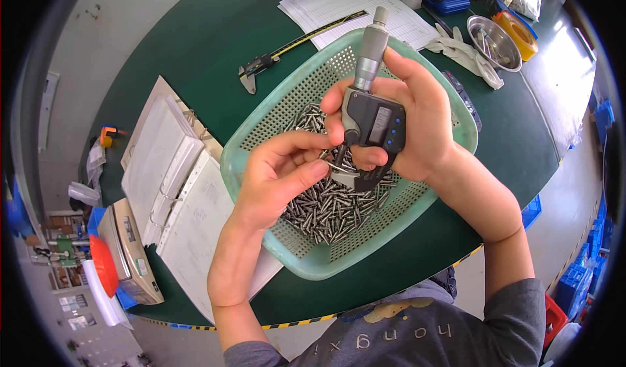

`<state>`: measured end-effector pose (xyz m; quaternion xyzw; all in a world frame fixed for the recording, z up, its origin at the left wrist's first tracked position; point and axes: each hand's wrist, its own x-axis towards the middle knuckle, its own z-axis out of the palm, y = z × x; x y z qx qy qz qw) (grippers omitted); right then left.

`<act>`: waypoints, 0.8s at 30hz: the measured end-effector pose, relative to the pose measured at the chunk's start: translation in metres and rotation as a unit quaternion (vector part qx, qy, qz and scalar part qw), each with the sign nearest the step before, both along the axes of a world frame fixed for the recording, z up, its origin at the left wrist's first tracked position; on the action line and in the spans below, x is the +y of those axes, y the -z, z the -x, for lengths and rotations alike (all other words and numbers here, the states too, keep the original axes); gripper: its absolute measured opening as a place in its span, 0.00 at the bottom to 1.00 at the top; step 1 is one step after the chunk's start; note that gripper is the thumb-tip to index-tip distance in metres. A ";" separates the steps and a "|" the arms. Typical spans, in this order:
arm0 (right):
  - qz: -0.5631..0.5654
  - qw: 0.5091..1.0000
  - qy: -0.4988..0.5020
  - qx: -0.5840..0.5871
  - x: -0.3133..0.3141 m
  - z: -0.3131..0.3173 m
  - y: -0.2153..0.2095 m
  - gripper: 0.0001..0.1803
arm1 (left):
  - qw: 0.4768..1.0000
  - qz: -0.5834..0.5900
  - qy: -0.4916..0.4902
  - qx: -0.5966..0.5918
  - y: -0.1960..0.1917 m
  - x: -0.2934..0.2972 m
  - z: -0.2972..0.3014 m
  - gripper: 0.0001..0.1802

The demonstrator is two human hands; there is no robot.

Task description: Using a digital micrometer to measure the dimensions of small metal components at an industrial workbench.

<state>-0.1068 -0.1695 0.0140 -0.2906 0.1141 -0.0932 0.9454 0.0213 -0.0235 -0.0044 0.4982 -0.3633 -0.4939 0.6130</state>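
1. Right hand (pixel 417 116) wrapped around a digital micrometer (pixel 372 116), thumb across the frame, thimble sticking up toward the far edge of the desk (pixel 215 34). Held over the middle of a green mesh basket (pixel 261 145).
2. Left hand (pixel 280 171) pinching a small metal pin (pixel 336 167) between thumb and forefinger, right at the micrometer's measuring gap. Looks seated between the faces, but can't really tell.
3. Biggest risk, probably: pin slipping out of that fingertip pinch and dropping into the pile of identical pins (pixel 329 207) below. Gone for good then, no telling it from the rest.
4. Second guess: pin sitting crooked in the gap, giving a bad reading. Tiny part, awkward angle, easy to happen.
5. Micrometer gripped one-handed in mid-air, so a slip could knock it into the basket too.
6. Further out: caliper (pixel 257 67) and printed sheets (pixel 355 5) toward the far edge, open ring binder (pixel 176 178) by the left edge, steel bowl (pixel 495 41) and white gloves (pixel 466 54) at the far right.
7. Hard to make out: anvil and spindle tips hidden behind fingers, display too small, pin mostly covered. Small scale (pixel 130 249) at the near left corner warped by the lens.
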 end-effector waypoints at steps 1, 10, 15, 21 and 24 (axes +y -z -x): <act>0.019 1.000 -0.003 0.001 0.000 0.001 -0.001 0.36 | 1.000 0.005 0.010 0.004 0.001 0.000 -0.001 0.15; 0.088 0.996 0.009 0.027 0.000 0.000 0.000 0.37 | 0.999 -0.021 -0.026 0.010 -0.002 -0.001 0.002 0.12; 0.090 0.996 -0.008 0.013 0.001 0.001 -0.001 0.38 | 0.998 -0.005 -0.057 -0.011 0.001 -0.002 -0.002 0.08; 0.030 0.999 0.000 0.013 -0.001 0.001 -0.002 0.37 | 0.999 0.005 -0.042 -0.031 0.001 -0.001 0.000 0.09; 0.023 1.000 -0.001 -0.010 -0.001 0.001 -0.001 0.35 | 0.999 0.021 -0.020 -0.023 0.000 -0.001 0.003 0.09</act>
